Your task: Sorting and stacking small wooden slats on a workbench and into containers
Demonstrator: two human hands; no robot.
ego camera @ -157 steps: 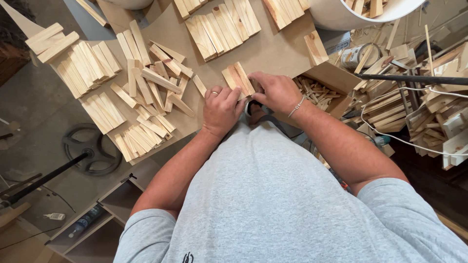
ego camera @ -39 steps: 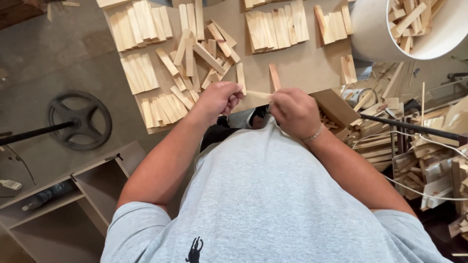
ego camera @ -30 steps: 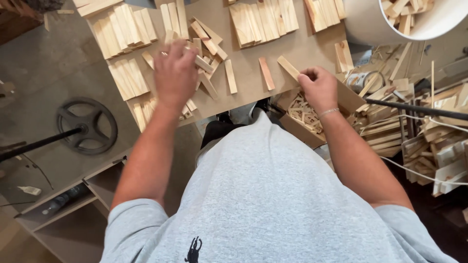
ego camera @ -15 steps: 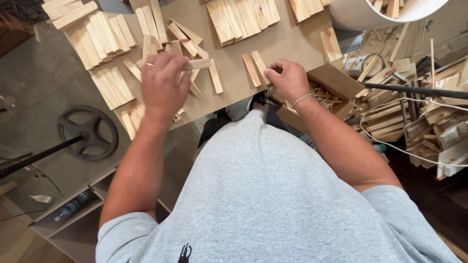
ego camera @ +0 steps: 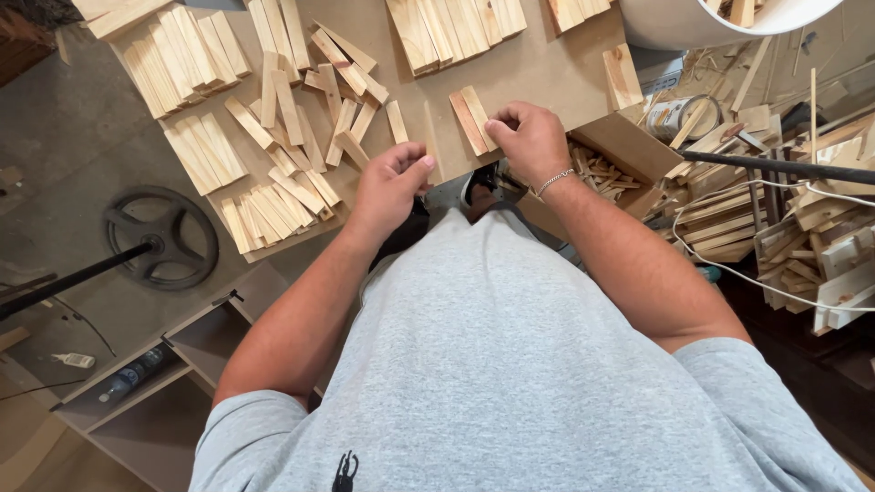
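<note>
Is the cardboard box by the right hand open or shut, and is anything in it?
Open. The cardboard box has its flap folded back, and small wood scraps show inside, beside the right hand.

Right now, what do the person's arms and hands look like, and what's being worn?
Both arms are bare from the short sleeves of a light grey T-shirt down. The left hand wears nothing. The right hand is bare too, with a thin silver chain bracelet at the wrist. No gloves, watch or rings show.
</note>
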